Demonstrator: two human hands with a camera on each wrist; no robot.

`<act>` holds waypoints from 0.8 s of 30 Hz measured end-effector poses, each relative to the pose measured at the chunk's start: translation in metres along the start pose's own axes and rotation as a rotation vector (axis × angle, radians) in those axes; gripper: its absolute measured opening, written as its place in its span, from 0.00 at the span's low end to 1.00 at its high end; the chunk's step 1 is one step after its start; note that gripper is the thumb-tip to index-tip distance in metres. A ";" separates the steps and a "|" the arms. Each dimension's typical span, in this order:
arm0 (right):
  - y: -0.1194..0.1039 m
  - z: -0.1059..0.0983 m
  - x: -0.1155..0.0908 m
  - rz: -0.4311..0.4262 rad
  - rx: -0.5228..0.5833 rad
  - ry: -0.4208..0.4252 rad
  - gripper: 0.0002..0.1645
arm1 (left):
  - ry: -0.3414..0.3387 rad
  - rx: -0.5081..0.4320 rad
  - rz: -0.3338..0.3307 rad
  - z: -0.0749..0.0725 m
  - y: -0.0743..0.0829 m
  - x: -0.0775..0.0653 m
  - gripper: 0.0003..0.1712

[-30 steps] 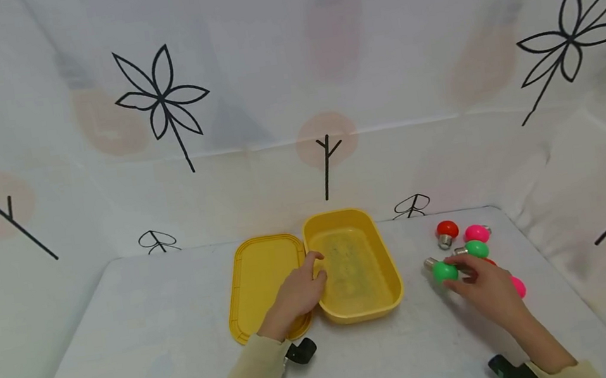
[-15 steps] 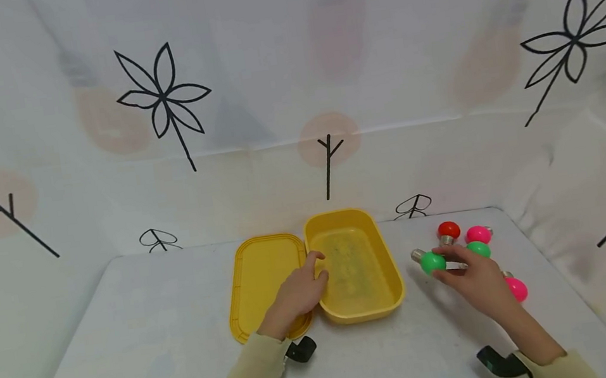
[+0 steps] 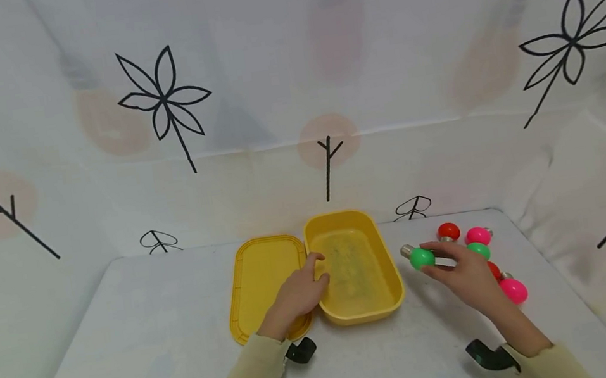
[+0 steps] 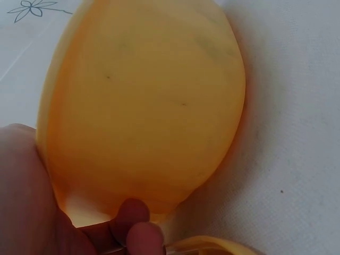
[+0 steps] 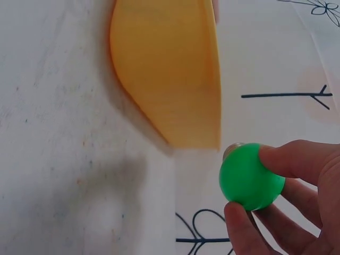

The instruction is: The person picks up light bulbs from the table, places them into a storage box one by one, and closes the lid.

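Note:
My right hand [image 3: 463, 273] pinches a green light bulb [image 3: 422, 257] by its round globe, its metal screw base pointing away to the left. In the right wrist view the thumb and fingertips press on the green globe [image 5: 252, 178]. The bulb is held in the air, to the right of a yellow plastic box [image 3: 364, 317]. At the box's left side, my left hand [image 3: 296, 292] grips the rim, and in the left wrist view its fingers [image 4: 132, 215] show curled at the outer wall [image 4: 143, 117].
Left of the box lies its flat yellow lid [image 3: 260, 277], partly under the left hand. At the right of the white table are more bulbs: two red [image 3: 448, 231], two pink [image 3: 514, 291] and another green one [image 3: 480, 249]. A patterned cloth [image 3: 256, 182] hangs behind and at the sides.
My right hand has lifted the green bulb away from the other bulbs and carried it left toward the box. The left hand has stayed on the box.

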State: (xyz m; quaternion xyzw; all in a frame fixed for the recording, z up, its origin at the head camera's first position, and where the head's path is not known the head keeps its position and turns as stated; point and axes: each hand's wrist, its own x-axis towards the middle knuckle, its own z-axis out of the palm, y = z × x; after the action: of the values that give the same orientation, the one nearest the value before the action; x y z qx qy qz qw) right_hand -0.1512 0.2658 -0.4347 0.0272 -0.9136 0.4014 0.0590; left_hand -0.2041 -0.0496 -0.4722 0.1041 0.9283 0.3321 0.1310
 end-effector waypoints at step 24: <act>-0.023 0.027 0.022 -0.004 0.053 -0.051 0.28 | -0.001 -0.008 0.002 -0.002 0.004 -0.002 0.26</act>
State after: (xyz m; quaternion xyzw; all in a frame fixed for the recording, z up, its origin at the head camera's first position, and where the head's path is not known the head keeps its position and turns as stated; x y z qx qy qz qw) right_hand -0.1734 0.2302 -0.4337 0.0409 -0.9037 0.4246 0.0358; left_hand -0.2025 -0.0487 -0.4675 0.1047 0.9268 0.3359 0.1314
